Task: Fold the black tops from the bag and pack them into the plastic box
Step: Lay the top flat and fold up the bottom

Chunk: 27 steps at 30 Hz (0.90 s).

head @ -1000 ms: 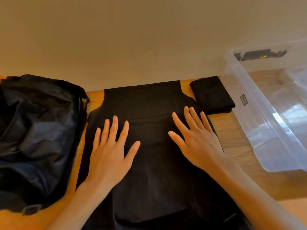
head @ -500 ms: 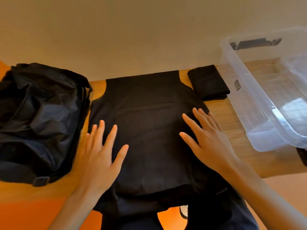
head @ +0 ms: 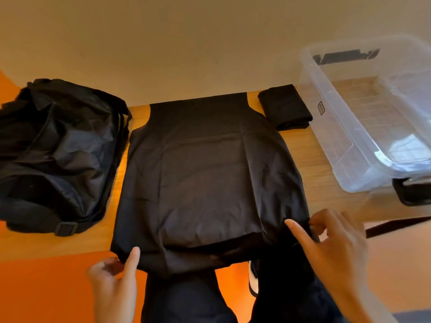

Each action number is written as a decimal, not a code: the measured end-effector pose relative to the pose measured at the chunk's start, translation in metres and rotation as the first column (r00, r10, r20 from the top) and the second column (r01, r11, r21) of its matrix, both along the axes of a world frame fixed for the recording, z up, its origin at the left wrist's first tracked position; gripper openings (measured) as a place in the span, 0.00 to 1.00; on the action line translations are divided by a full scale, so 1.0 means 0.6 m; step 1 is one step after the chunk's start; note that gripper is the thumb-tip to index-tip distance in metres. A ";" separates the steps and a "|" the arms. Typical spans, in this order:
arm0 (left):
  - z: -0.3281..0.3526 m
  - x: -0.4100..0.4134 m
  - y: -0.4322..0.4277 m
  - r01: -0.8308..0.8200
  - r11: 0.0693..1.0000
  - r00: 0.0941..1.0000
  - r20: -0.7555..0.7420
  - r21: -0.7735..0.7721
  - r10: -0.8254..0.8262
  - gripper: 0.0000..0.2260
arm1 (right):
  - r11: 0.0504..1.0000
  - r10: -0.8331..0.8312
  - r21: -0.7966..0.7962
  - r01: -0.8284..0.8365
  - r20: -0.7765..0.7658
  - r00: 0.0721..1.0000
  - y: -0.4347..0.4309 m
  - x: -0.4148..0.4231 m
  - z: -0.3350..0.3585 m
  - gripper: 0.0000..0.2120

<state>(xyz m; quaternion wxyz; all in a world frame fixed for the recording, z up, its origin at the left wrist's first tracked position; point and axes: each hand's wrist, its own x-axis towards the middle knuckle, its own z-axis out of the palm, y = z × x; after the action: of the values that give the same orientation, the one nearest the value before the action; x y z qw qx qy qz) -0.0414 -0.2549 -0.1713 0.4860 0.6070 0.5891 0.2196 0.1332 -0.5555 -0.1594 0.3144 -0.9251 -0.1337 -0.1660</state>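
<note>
Black fabric is pinched at both near corners by a person's two bare hands. The left hand (head: 114, 283) grips the near left corner of the black top (head: 210, 178) between thumb and forefinger. The right hand (head: 335, 248) holds the near right corner, its forefinger lying straight on the cloth and the other fingers curled at the edge.

The black top lies flat on a wooden table (head: 312, 173), neck end away from the person, sides folded in towards the middle. Its near hem hangs slightly over the table edge. Below that edge are the person's dark trousers (head: 186, 299), a white shoe (head: 253, 280) and an orange floor (head: 46, 287).

Left of the black top, just beside it, sits a crumpled black bag (head: 58, 148) with a strap and buckle along its near side. At the far right corner of the black top lies a folded top (head: 285, 109), a small black bundle just beside the plastic box (head: 349, 136). The clear box stands at the right with nothing seen inside it, and a black latch (head: 410, 192) at its near end. A plain beige wall (head: 186, 43) rises behind the table.

Half a second earlier both hands lay flat on the middle of the cloth, fingers spread. They have since drawn back to the near corners and closed on them.
</note>
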 end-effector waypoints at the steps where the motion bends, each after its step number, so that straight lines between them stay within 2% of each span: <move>1: -0.008 0.001 0.001 0.021 0.993 0.999 0.028 -0.117 -0.018 0.17 | 0.999 -0.016 -0.028 0.015 -0.018 1.000 0.001 -0.005 0.000 0.26; 2: -0.011 0.003 -0.003 0.033 0.980 0.998 0.066 -0.198 -0.021 0.17 | 0.999 -0.041 -0.036 0.039 -0.049 0.998 0.004 -0.009 0.002 0.24; 4: -0.008 0.002 -0.015 0.043 0.966 0.988 0.154 -0.255 -0.004 0.12 | 0.998 -0.058 -0.011 0.057 -0.100 0.993 0.009 -0.014 0.003 0.19; 7: 0.006 -0.004 -0.033 0.065 0.986 0.981 0.189 -0.152 -0.035 0.04 | 0.995 -0.008 0.099 0.022 -0.138 0.990 0.010 -0.024 0.005 0.14; 9: 0.017 -0.014 -0.039 0.044 0.993 0.968 0.250 -0.111 -0.015 0.03 | 0.964 0.030 0.264 0.028 -0.213 0.977 0.006 -0.031 0.014 0.13; 11: 0.026 -0.026 -0.040 -0.008 0.989 0.949 0.312 -0.145 0.053 0.03 | 0.915 0.043 0.394 0.085 -0.306 0.951 0.001 -0.034 0.017 0.15; 13: 0.029 -0.042 -0.037 -0.066 0.987 0.938 0.328 -0.148 0.112 0.03 | 0.867 0.043 0.468 0.173 -0.414 0.909 -0.007 -0.032 0.012 0.19; 16: 0.031 -0.063 -0.028 -0.047 0.990 0.930 0.355 -0.134 0.092 0.04 | 0.807 0.085 0.532 0.255 -0.533 0.842 -0.017 -0.037 0.001 0.20; 18: 0.034 -0.072 -0.024 0.046 0.987 0.917 0.398 -0.152 0.018 0.10 | 0.816 0.121 0.525 0.242 -0.563 0.817 -0.020 -0.047 0.003 0.19; 20: 0.045 -0.080 -0.021 0.165 0.963 0.906 0.418 -0.211 -0.064 0.10 | 0.805 0.148 0.538 0.250 -0.590 0.794 -0.021 -0.057 0.006 0.18; 24: 0.050 -0.110 -0.007 0.352 0.851 0.892 0.415 -0.389 -0.179 0.24 | 0.753 0.197 0.571 0.328 -0.670 0.716 -0.037 -0.067 0.001 0.07; 25: 0.049 -0.120 -0.003 0.407 0.830 0.880 0.406 -0.381 -0.245 0.25 | 0.775 0.214 0.556 0.300 -0.678 0.703 -0.039 -0.070 0.004 0.05; 27: 0.059 -0.133 0.003 0.551 0.791 0.826 0.310 -0.265 -0.471 0.26 | 0.829 0.238 0.516 0.215 -0.674 0.699 -0.044 -0.075 0.011 0.04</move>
<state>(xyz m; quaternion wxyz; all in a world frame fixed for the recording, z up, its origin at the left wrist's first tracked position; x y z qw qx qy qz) -0.1211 -0.2532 -0.1357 0.6895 0.6209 0.3708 0.0411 0.0884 -0.5819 -0.1530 0.5981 -0.7802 0.0474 0.1768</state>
